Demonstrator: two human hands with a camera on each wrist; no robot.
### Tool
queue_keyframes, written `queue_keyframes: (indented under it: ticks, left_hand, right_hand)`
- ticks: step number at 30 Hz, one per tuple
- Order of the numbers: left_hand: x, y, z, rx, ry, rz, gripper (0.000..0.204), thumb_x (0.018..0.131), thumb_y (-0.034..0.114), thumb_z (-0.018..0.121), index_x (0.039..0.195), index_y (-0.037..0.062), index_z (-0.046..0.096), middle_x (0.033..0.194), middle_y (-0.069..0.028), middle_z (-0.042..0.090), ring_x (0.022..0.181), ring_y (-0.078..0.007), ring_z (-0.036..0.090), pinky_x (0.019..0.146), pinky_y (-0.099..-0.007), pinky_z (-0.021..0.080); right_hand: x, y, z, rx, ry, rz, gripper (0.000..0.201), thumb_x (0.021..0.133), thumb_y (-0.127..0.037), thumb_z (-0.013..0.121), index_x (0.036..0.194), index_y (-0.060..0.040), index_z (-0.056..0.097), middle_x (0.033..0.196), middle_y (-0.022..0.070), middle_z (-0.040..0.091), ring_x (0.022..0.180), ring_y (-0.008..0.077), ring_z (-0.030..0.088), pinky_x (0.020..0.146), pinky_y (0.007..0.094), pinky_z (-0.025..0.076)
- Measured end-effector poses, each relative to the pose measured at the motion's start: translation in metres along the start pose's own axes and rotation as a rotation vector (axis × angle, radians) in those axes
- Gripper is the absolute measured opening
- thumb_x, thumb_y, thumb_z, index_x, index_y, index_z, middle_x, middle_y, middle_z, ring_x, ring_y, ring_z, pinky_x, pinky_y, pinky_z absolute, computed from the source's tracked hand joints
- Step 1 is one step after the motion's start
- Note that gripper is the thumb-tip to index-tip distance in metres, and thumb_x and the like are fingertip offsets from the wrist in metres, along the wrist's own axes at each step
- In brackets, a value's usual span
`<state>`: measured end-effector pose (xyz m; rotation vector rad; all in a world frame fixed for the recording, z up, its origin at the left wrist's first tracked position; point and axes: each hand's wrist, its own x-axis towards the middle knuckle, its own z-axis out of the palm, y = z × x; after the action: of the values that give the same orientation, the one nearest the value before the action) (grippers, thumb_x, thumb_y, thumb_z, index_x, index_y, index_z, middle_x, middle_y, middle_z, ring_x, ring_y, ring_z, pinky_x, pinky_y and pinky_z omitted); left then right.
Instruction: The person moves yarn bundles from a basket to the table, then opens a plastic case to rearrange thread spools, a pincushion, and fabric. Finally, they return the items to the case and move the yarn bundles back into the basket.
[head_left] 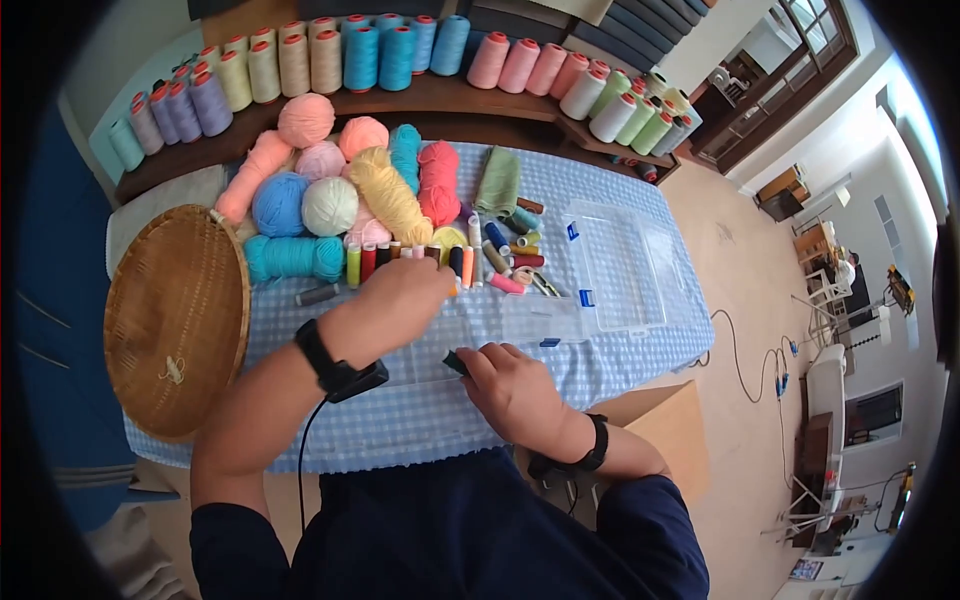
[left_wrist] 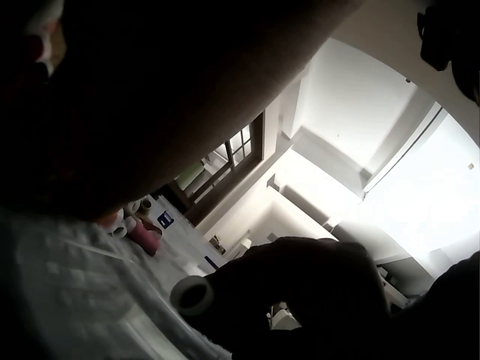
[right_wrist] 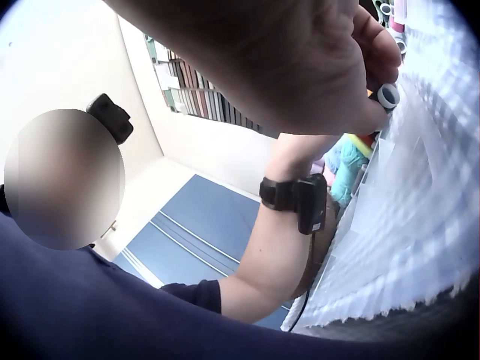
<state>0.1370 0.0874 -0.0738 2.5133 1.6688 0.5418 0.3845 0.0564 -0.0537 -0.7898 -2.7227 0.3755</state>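
My right hand [head_left: 515, 392] pinches a dark thread spool [head_left: 455, 362] low over the clear plastic box on the cloth; its pale round end [right_wrist: 388, 96] shows in the right wrist view. My left hand [head_left: 400, 302] reaches to the row of upright small spools, its fingertips at a yellow-orange spool [head_left: 452, 291]; whether they grip it is hidden. In that row stand a lime spool [head_left: 353, 266], a red spool [head_left: 368, 262] and an orange spool [head_left: 467, 268]. Loose spools lie right of the row, among them a pink spool [head_left: 505, 284].
Yarn balls and skeins [head_left: 330, 206] lie behind the row. A round woven tray [head_left: 178, 325] is at the left, a clear lid [head_left: 625, 270] with blue latches at the right. Large thread cones [head_left: 362, 60] line the back shelf. A cardboard box [head_left: 665, 430] stands below the table's right side.
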Motion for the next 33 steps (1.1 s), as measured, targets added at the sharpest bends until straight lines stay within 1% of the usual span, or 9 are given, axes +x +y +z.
queue_keyframes:
  ticks: [1,2,5,15,19,21,28,31,33]
  left_hand:
    - [-0.007,0.0,-0.008,-0.119,0.082,0.03,0.026,0.091,0.008,0.069,0.116,0.0004,0.066,0.093,-0.0232,0.072,0.087,-0.0409,0.073,0.077,-0.0513,0.058]
    - [-0.013,0.006,-0.02,-0.116,0.072,0.022,0.026,0.091,0.008,0.069,0.116,0.0004,0.066,0.093,-0.0232,0.072,0.087,-0.0409,0.073,0.077,-0.0513,0.058]
    - [-0.036,0.023,-0.033,-0.467,0.056,-0.228,0.041,0.091,0.012,0.073,0.128,-0.0009,0.059,0.092,-0.025,0.071,0.086,-0.0447,0.071,0.077,-0.0557,0.054]
    - [-0.063,0.049,-0.001,-0.349,-0.085,-0.388,0.035,0.095,0.022,0.073,0.116,-0.0009,0.057,0.087,-0.0271,0.073,0.083,-0.0509,0.071,0.072,-0.0576,0.057]
    - [-0.068,0.045,-0.003,-0.371,-0.103,-0.347,0.032,0.095,0.021,0.074,0.113,-0.0001,0.057,0.091,-0.0275,0.073,0.086,-0.0498,0.072,0.075,-0.0567,0.057]
    - [-0.072,0.041,-0.004,-0.406,-0.098,-0.227,0.033,0.096,0.021,0.074,0.115,0.0,0.058,0.094,-0.0266,0.073,0.09,-0.0488,0.071,0.077,-0.0559,0.057]
    - [-0.066,0.042,-0.015,-0.381,-0.066,-0.228,0.035,0.092,0.018,0.08,0.108,-0.0011,0.056,0.087,-0.0244,0.072,0.082,-0.0464,0.073,0.072,-0.0547,0.058]
    - [-0.05,0.03,-0.033,-0.29,-0.019,-0.323,0.037,0.088,0.015,0.083,0.11,-0.0013,0.058,0.096,-0.0239,0.07,0.091,-0.0436,0.073,0.077,-0.052,0.058]
    - [-0.037,0.015,-0.031,-0.082,0.175,-0.264,0.05,0.085,0.012,0.084,0.128,0.0009,0.061,0.111,-0.0189,0.064,0.105,-0.0399,0.067,0.09,-0.0491,0.056]
  right_hand:
    - [0.0,0.0,-0.001,0.049,0.034,0.021,0.035,0.088,-0.01,0.079,0.12,-0.0013,0.066,0.096,0.0165,0.069,0.087,0.0401,0.07,0.077,0.049,0.058]
    - [0.001,0.0,-0.001,0.104,0.065,0.038,0.035,0.088,-0.009,0.079,0.12,-0.001,0.065,0.096,0.0164,0.069,0.087,0.0399,0.07,0.077,0.0486,0.058]
    - [0.009,0.007,-0.001,0.168,0.087,0.049,0.031,0.089,-0.008,0.079,0.114,-0.0006,0.062,0.092,0.0174,0.07,0.084,0.0403,0.071,0.073,0.0488,0.058]
    - [0.032,0.006,0.033,0.078,-0.07,0.098,0.027,0.086,-0.013,0.081,0.102,-0.0024,0.062,0.09,0.0181,0.071,0.083,0.0412,0.072,0.072,0.0508,0.059]
    - [0.031,0.008,0.022,0.148,-0.071,0.009,0.028,0.086,-0.013,0.082,0.106,-0.0032,0.066,0.095,0.0162,0.071,0.088,0.0398,0.072,0.076,0.049,0.059]
    - [0.03,0.011,0.02,0.148,-0.073,0.001,0.028,0.086,-0.012,0.082,0.108,-0.0034,0.066,0.097,0.016,0.071,0.09,0.0392,0.072,0.077,0.0484,0.06]
    - [0.037,0.018,0.019,0.197,-0.121,-0.15,0.032,0.086,-0.01,0.082,0.114,-0.004,0.068,0.1,0.0152,0.069,0.093,0.0394,0.071,0.08,0.0484,0.06]
    - [0.052,0.021,-0.001,0.115,-0.082,-0.077,0.026,0.087,-0.007,0.074,0.11,-0.0017,0.064,0.103,0.0166,0.066,0.097,0.0392,0.069,0.083,0.0477,0.059]
    - [0.074,0.022,-0.012,0.05,0.005,-0.1,0.024,0.087,-0.006,0.073,0.109,-0.0014,0.065,0.105,0.017,0.065,0.099,0.0385,0.069,0.083,0.0469,0.059]
